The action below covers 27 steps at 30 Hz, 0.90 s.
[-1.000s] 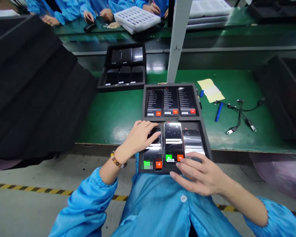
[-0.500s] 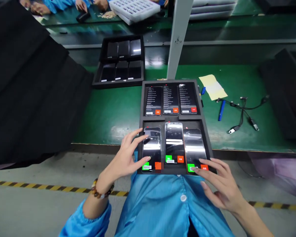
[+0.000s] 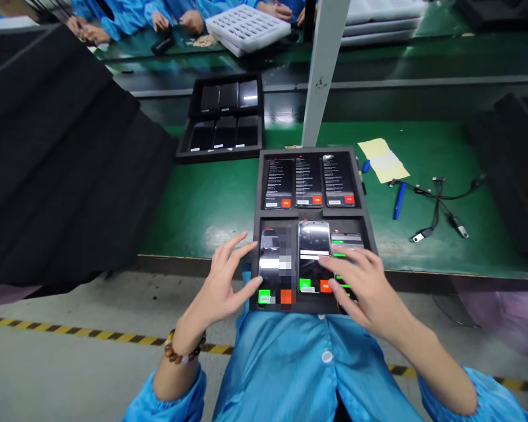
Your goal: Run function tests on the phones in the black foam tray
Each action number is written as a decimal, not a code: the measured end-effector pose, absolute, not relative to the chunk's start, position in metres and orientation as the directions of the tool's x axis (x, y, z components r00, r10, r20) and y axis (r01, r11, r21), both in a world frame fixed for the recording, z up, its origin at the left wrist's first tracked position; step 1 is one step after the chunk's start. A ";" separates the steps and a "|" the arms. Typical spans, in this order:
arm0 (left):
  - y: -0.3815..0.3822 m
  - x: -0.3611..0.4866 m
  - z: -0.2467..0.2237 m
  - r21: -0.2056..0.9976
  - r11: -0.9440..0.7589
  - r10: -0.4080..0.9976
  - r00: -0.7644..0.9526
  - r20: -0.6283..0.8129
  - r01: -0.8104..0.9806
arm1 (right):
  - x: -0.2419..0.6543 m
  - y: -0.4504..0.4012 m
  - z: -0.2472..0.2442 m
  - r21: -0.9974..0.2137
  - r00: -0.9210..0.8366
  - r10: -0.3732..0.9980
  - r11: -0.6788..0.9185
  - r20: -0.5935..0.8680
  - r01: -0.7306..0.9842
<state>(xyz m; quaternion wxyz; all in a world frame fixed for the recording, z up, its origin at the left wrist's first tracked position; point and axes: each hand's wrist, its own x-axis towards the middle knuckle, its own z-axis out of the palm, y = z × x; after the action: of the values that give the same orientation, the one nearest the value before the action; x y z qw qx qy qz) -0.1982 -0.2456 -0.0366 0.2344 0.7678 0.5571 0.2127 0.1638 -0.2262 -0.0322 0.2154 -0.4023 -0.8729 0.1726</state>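
A black tray (image 3: 257,202) with six phones juts over the front edge of the green table. My left hand (image 3: 224,281), fingers apart, is at the tray's left edge beside the lower left phone (image 3: 269,266). Over the lower right phone (image 3: 343,240) reaches my right hand (image 3: 361,281), its fingers spread and the fingertips at the lower middle phone (image 3: 313,240). Green and orange squares show on the lower left and middle screens. White text fills the three upper phones (image 3: 308,176). Neither hand holds anything.
Another black tray (image 3: 183,143) of dark phones lies behind on the left. Black stacks stand at far left (image 3: 70,164) and right (image 3: 514,170). Yellow paper (image 3: 383,159), a blue pen (image 3: 399,201) and cables (image 3: 437,205) lie right. A post (image 3: 323,76) rises behind; people's hands (image 3: 191,21) show beyond.
My right hand has moved left and up from the lower right phone to the middle one. The lower right screen now shows green lines. My left thumb has come off its phone's screen.
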 end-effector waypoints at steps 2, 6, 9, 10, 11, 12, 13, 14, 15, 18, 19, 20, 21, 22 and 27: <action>-0.239 -0.197 -0.038 0.568 -0.279 0.957 0.270 0.102 0.774 | 0.181 -0.214 -0.037 -0.475 -0.489 0.846 0.527 0.213 0.705; -0.210 -0.184 -0.038 0.506 -0.351 0.932 0.344 0.110 0.788 | 0.197 -0.186 -0.048 -0.500 -0.372 0.918 0.387 0.134 0.775; -0.182 -0.167 -0.035 0.478 -0.427 0.896 0.430 0.112 0.767 | 0.184 -0.162 -0.049 -0.523 -0.423 0.896 0.428 0.135 0.738; -0.173 -0.161 -0.035 0.466 -0.444 0.887 0.449 0.106 0.766 | 0.177 -0.154 -0.048 -0.523 -0.446 0.884 0.448 0.139 0.725; -0.165 -0.155 -0.034 0.453 -0.456 0.879 0.467 0.095 0.766 | 0.170 -0.147 -0.046 -0.514 -0.461 0.876 0.464 0.143 0.721; -0.158 -0.149 -0.034 0.441 -0.467 0.872 0.483 0.083 0.767 | 0.163 -0.142 -0.045 -0.494 -0.472 0.869 0.478 0.147 0.727; -0.152 -0.142 -0.034 0.433 -0.477 0.864 0.500 0.068 0.765 | 0.158 -0.137 -0.043 -0.465 -0.477 0.866 0.488 0.151 0.739; -0.147 -0.135 -0.034 0.429 -0.486 0.855 0.516 0.053 0.762 | 0.154 -0.135 -0.043 -0.433 -0.480 0.864 0.496 0.154 0.753; -0.144 -0.127 -0.034 0.425 -0.491 0.849 0.527 0.038 0.760 | 0.151 -0.134 -0.043 -0.401 -0.479 0.864 0.499 0.157 0.768; -0.136 -0.105 -0.035 0.386 -0.480 0.854 0.520 0.000 0.788 | 0.148 -0.136 -0.048 -0.364 -0.475 0.866 0.497 0.155 0.788; -0.133 -0.100 -0.036 0.372 -0.470 0.860 0.510 -0.011 0.800 | 0.148 -0.137 -0.050 -0.376 -0.473 0.869 0.491 0.147 0.786; -0.131 -0.097 -0.036 0.367 -0.459 0.865 0.501 -0.021 0.809 | 0.149 -0.138 -0.051 -0.393 -0.471 0.872 0.483 0.134 0.782; -0.129 -0.095 -0.035 0.376 -0.449 0.868 0.495 -0.031 0.811 | 0.150 -0.139 -0.052 -0.413 -0.468 0.875 0.473 0.120 0.778; -0.128 -0.097 -0.034 0.396 -0.440 0.869 0.494 -0.039 0.806 | 0.153 -0.140 -0.052 -0.435 -0.466 0.879 0.462 0.104 0.773; -0.149 -0.135 -0.017 0.495 -0.455 0.844 0.535 -0.025 0.740 | 0.190 -0.165 -0.033 -0.499 -0.468 0.876 0.458 0.113 0.736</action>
<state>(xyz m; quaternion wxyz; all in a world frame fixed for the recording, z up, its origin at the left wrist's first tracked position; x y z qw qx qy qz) -0.1347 -0.1492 -0.0173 0.2302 0.8454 0.4685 0.1130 0.1898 -0.1646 -0.0333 0.1804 -0.4831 -0.8344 0.1945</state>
